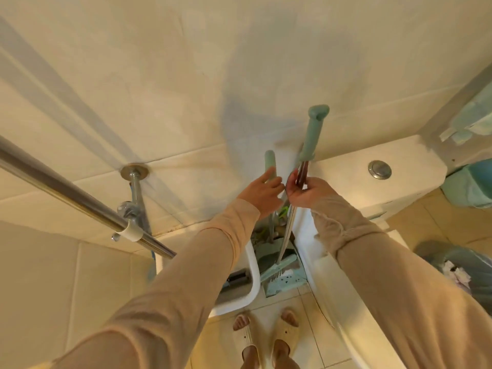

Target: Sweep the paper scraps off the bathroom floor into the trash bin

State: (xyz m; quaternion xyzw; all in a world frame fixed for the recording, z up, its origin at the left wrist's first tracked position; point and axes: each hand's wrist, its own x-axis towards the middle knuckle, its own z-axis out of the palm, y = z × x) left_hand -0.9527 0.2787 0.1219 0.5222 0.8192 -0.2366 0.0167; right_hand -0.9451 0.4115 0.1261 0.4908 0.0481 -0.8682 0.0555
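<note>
A broom with a teal grip (312, 134) and a metal shaft stands upright in the gap beside the toilet. Its teal head (279, 265) rests in a teal dustpan (283, 283) on the floor. My right hand (306, 193) grips the broom shaft just below the teal grip. My left hand (262, 191) reaches with straight fingers to the dustpan's shorter teal handle (269, 159) and touches it. The trash bin (439, 255), lined with a grey bag, stands at the right with crumpled paper (456, 274) inside. No scraps show on the visible floor.
The white toilet tank (346, 177) with its round flush button (379, 169) is right of the broom. A steel rail (80, 202) and a wall valve (127, 210) are on the left. My feet in beige slippers (266, 334) stand on the tiled floor below.
</note>
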